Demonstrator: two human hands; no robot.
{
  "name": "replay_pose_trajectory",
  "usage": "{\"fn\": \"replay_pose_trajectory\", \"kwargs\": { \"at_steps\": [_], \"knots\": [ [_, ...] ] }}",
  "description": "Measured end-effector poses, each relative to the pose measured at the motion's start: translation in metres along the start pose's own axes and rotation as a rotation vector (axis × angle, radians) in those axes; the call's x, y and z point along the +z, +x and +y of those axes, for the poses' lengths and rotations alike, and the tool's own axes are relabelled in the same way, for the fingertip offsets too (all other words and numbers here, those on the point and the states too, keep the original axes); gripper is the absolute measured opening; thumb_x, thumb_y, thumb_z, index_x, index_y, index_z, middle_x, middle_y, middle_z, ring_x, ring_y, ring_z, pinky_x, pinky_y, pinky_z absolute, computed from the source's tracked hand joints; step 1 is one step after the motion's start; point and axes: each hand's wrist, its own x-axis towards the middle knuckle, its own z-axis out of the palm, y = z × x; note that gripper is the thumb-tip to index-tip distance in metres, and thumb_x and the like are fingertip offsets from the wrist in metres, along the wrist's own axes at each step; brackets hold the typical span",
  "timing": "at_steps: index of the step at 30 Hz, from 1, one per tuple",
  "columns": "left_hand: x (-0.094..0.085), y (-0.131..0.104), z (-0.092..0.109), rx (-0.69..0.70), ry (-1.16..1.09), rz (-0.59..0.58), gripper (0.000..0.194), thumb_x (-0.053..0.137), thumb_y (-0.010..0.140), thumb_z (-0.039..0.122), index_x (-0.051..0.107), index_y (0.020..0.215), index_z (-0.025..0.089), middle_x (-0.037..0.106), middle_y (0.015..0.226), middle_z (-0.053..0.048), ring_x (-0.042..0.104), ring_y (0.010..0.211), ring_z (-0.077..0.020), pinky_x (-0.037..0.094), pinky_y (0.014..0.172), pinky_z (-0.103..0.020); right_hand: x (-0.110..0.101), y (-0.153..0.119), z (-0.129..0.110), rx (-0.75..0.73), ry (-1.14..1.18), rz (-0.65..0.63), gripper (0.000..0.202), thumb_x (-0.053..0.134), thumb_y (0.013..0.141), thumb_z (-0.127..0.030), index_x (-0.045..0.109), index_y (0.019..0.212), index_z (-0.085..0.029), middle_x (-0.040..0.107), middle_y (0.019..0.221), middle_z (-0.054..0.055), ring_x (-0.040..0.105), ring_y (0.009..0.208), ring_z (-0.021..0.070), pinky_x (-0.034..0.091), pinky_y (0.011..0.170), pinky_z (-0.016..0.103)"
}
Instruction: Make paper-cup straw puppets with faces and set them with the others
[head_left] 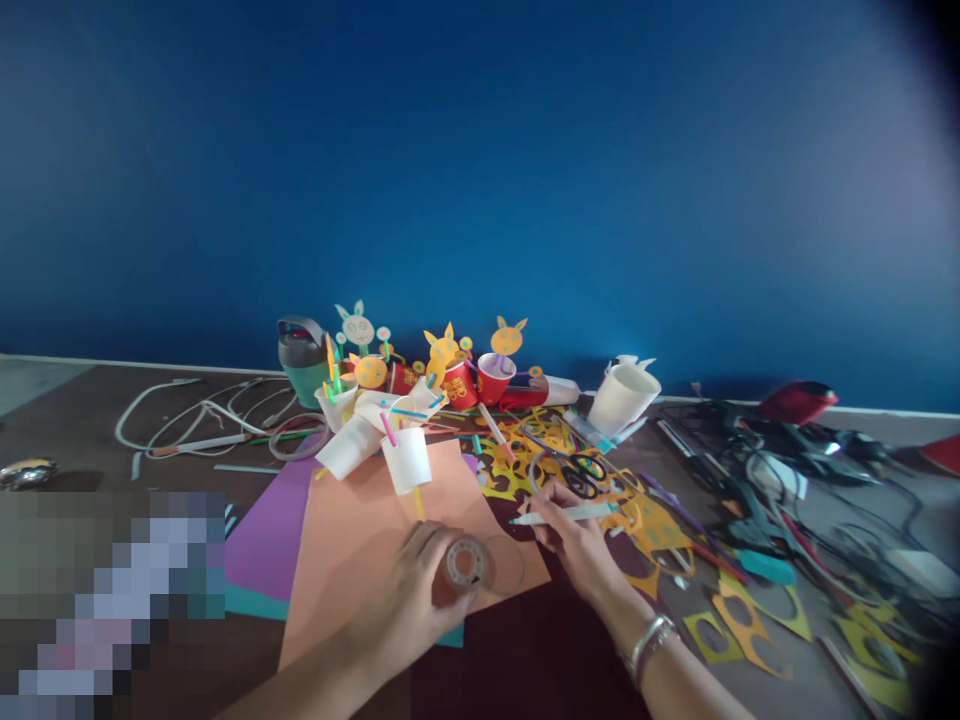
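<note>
My left hand (420,580) is closed around a small roll of tape (465,563), which it holds over the sheet of orange paper (360,570). Just right of the roll, a faint round outline (506,565) shows on the same paper. A white marker with a green tip (574,513) lies in the fingers of my right hand (559,520), its tip pointing left above the paper's right edge. Under the orange sheet are purple paper (270,530) and teal paper (255,602). A white paper cup (407,460) with a pink straw stands at the sheet's far end.
Red paper cups (495,380) with paper animal figures stand near the blue wall. Black scissors (585,475) lie among yellow paper scraps (652,525). At right are tangled cables and a glue gun (757,500); white cables (202,410) lie at left beside a grey-green container (300,360).
</note>
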Motion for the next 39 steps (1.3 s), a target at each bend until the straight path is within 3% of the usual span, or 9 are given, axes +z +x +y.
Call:
{"fn": "replay_pose_trajectory", "kwargs": {
  "at_steps": [6,12,17,25,32,39],
  "knots": [
    [0.004,-0.003,-0.007,-0.027,-0.021,-0.001,0.032,0.068,0.078,0.028,0.056,0.106,0.022,0.061,0.102,-0.006,0.058,0.099,-0.0238,0.049,0.087,-0.038,0.012,-0.001,-0.005,0.038,0.017,0.017,0.032,0.067,0.079,-0.042,0.048,0.064,-0.020,0.040,0.054,-0.006,0.023,0.043,0.0068,0.012,0.044,0.025],
    [0.003,-0.006,-0.012,-0.120,-0.049,-0.085,0.042,0.074,0.070,0.024,0.055,0.108,0.023,0.058,0.106,-0.004,0.056,0.102,-0.0239,0.047,0.089,-0.038,0.034,0.004,-0.014,0.026,-0.186,-0.100,0.030,0.076,0.068,-0.039,0.055,0.066,-0.018,0.047,0.054,-0.005,0.038,0.050,0.0092,0.026,0.047,0.023],
    [0.002,-0.003,-0.011,-0.140,-0.073,-0.097,0.036,0.073,0.071,0.024,0.055,0.103,0.023,0.057,0.101,-0.003,0.056,0.098,-0.0235,0.048,0.084,-0.038,0.046,0.003,-0.006,-0.091,-0.383,-0.181,0.034,0.063,0.080,-0.041,0.050,0.057,-0.019,0.046,0.049,-0.004,0.039,0.048,0.0105,0.028,0.049,0.025],
    [0.007,-0.006,-0.016,-0.107,-0.110,-0.049,0.035,0.071,0.073,0.024,0.054,0.104,0.024,0.057,0.101,-0.003,0.056,0.097,-0.0237,0.048,0.084,-0.039,0.040,-0.007,0.006,-0.234,-0.546,-0.089,0.031,0.064,0.077,-0.031,0.047,0.055,-0.020,0.041,0.051,-0.005,0.036,0.050,0.0108,0.027,0.049,0.026],
    [0.005,-0.005,-0.013,-0.129,-0.105,-0.029,0.037,0.070,0.072,0.021,0.055,0.105,0.024,0.059,0.101,-0.002,0.058,0.096,-0.0221,0.050,0.083,-0.036,0.043,-0.007,0.000,-0.161,-0.485,-0.091,0.021,0.069,0.072,-0.027,0.053,0.060,-0.020,0.049,0.054,-0.003,0.041,0.051,0.0115,0.028,0.047,0.025],
    [0.006,-0.007,-0.016,-0.123,-0.081,-0.030,0.043,0.071,0.068,0.019,0.055,0.108,0.024,0.059,0.104,-0.003,0.058,0.100,-0.0233,0.050,0.086,-0.037,0.038,-0.005,-0.005,-0.194,-0.502,-0.052,0.027,0.053,0.086,-0.034,0.047,0.063,-0.021,0.049,0.052,-0.002,0.044,0.049,0.0128,0.032,0.049,0.027]
  ]
}}
